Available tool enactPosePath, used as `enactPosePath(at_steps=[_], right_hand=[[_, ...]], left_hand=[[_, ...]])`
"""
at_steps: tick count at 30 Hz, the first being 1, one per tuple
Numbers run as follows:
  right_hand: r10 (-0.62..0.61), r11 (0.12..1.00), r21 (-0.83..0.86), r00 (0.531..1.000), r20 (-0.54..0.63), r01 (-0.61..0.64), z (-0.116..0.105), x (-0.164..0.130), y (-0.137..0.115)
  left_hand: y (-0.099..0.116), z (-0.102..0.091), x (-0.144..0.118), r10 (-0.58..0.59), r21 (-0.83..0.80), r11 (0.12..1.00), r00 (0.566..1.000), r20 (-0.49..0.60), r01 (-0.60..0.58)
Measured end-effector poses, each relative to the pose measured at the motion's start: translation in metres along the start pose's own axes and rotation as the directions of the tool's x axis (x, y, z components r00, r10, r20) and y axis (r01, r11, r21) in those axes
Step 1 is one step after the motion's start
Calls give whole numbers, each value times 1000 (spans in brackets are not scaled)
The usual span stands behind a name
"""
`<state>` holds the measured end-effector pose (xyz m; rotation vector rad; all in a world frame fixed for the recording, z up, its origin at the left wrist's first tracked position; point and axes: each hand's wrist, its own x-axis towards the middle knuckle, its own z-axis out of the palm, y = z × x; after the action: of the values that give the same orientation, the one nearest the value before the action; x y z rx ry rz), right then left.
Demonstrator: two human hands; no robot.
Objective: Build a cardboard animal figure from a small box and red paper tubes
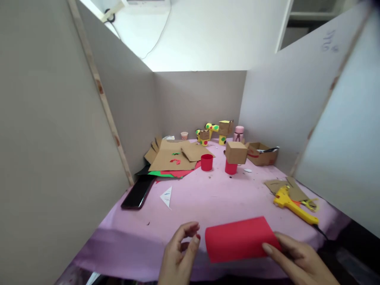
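A red paper tube (237, 240) lies crosswise near the table's front edge, pinched at its right end between the thumb and fingers of my right hand (299, 259). Just left of the tube, my left hand (180, 253) is raised with curled fingers apart from the thumb, nothing between them. A small gap separates it from the tube's left end. Further back stand a short red cup-like ring (207, 162) and another red cylinder (230, 168) with a brown cardboard box (236, 152) on top.
A yellow glue gun (293, 205) lies at right on cardboard scraps, beside yellow scissors (310, 204). At left are a phone (139, 192) and stacked cardboard (166, 156). Behind are a spotted yellow figure (212, 127), a pink bottle (238, 133) and an open box (261, 158). Grey panels wall three sides.
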<state>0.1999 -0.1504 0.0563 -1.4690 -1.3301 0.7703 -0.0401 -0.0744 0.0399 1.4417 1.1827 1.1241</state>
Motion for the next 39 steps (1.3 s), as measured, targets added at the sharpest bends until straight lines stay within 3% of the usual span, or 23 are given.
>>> enactPosePath(at_steps=[2,4,8,12,18,20,22,25,28,30,31,32,34,35,36,37,39], right_hand=[[-167,950,-271,986,-13,158,-5,17,-18],[-315,843,-448,949,34,296,-5,36,-32],[-379,720,-540,899,220,436,4,65,-50],[-396,826,-394,912,102,403,3,67,-52],[-305,949,-161,920,-248,271,-16,67,-33],[-214,977,-47,949,-233,209,-14,71,-23],[-140,987,59,980,-142,149,-9,75,-14],[-131,980,143,990,-45,136,3,77,-7],[-174,969,170,984,-31,177,9,76,-6],[-140,971,184,987,-78,153,10,76,-5],[-100,972,204,989,-108,120,9,76,-4],[-58,970,227,989,-137,89,9,76,-2],[-2,965,257,982,-189,51,9,75,3],[10,967,252,976,-219,46,10,73,8],[14,972,232,970,-241,44,11,72,12],[14,977,208,969,-247,39,13,70,18],[22,983,185,979,-203,16,18,64,29]], left_hand=[[-4,7,4,76,69,995,996,43,-79],[-9,16,10,165,129,976,981,103,-177],[-22,34,30,252,182,937,939,235,-297],[-27,48,49,253,180,928,908,334,-325],[5,62,66,249,97,942,863,439,-322],[14,67,71,236,-24,967,858,456,-253],[17,73,76,241,-155,970,850,468,-189],[16,79,79,259,-231,959,840,477,-164],[12,82,78,262,-153,965,854,450,-215],[9,80,78,302,18,944,882,360,-331],[7,79,79,373,134,894,877,302,-427],[4,77,81,481,258,802,838,256,-539],[-1,75,84,706,500,507,671,226,-702],[-4,75,85,773,599,354,585,245,-718],[-8,76,85,797,676,231,534,282,-700],[-13,78,83,789,726,151,524,320,-671],[-26,83,75,729,763,119,578,368,-636]])
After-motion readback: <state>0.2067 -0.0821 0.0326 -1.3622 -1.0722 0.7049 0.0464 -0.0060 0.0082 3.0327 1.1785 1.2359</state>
